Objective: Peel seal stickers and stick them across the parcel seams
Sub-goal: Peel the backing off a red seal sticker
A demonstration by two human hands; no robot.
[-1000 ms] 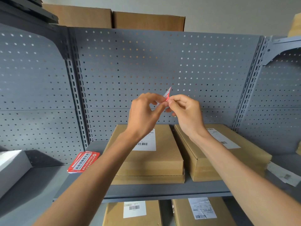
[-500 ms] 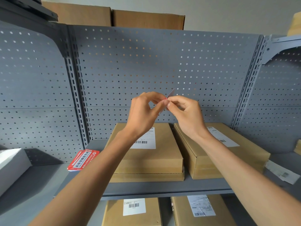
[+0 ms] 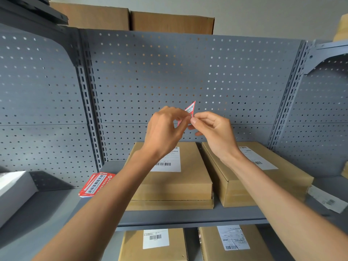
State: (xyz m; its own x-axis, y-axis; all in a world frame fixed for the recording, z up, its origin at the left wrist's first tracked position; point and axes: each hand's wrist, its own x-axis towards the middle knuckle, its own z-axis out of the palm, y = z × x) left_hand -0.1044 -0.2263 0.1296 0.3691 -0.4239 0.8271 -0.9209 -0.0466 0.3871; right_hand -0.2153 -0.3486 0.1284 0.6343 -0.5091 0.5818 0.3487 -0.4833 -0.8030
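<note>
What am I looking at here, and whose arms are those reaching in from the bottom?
There is no machine: a person wears a camera on the head, so the picture looks forward and down along their own two bare arms. The left hand and right hand meet in front of a grey pegboard and together pinch one small red sticker, which they seem to be peeling. Below them a grey shelf carries two brown parcels side by side, the left parcel and the right parcel, each with a white label. A stack of red stickers lies to the left of them. More parcels sit on the shelf beneath.
</note>
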